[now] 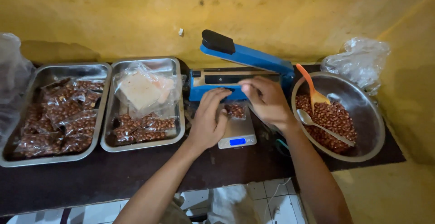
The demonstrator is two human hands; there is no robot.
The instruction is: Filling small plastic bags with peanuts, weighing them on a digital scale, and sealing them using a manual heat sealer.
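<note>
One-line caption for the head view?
Both hands hold a small peanut bag at a blue heat sealer above a scale.

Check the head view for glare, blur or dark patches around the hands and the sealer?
Head view: dim warm light, yellow cast. Left hand and right hand slightly soft, holding a small bag of peanuts at the blue sealer. Glare on the metal bowl rim and trays. Dark tabletop loses detail.

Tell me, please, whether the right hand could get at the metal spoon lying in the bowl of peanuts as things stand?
Probably yes. The right hand is at the sealer, beside the bowl, and the metal spoon lies with its bowl end toward that hand. Nothing stands between them; only the orange spoon leans nearby.
</note>
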